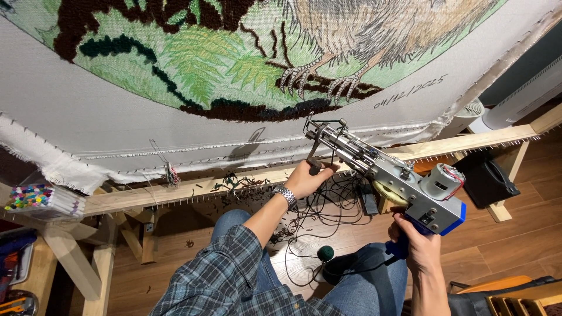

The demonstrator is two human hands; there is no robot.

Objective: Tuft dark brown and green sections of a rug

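Hands grip a tufting gun [386, 169] at both ends. The right hand [418, 243] is closed around the blue handle [401, 246] at the back of the gun, below its silver body and the small round motor [440, 180]. The left hand [307, 178], with a metal wristwatch [286, 195] on the wrist, is wrapped around the black front grip under the gun's nose. The gun slants up and to the left, and its needle end [310, 126] sits at or just short of the stretched grey cloth [117, 126]; contact cannot be told.

The cloth is pinned on a wooden frame [193, 190] with rows of nails along the bar. Above the gun's tip lies the lower edge of a tufted picture [205, 64]: green fern leaves, a dark brown border, and a bird's clawed feet [319, 79]. Yarn scraps [234, 181] lie on the bar beside the left hand.

At far left, a clear box [38, 199] holds rows of markers with caps of many colours. A tray [17, 263] below it is partly cut off; its contents cannot be made out.

Black cords [328, 205] loop over the wooden floor [509, 246] between the person's knees, near a small green ball of yarn [325, 253]. A black box [485, 178] sits under the frame at right.
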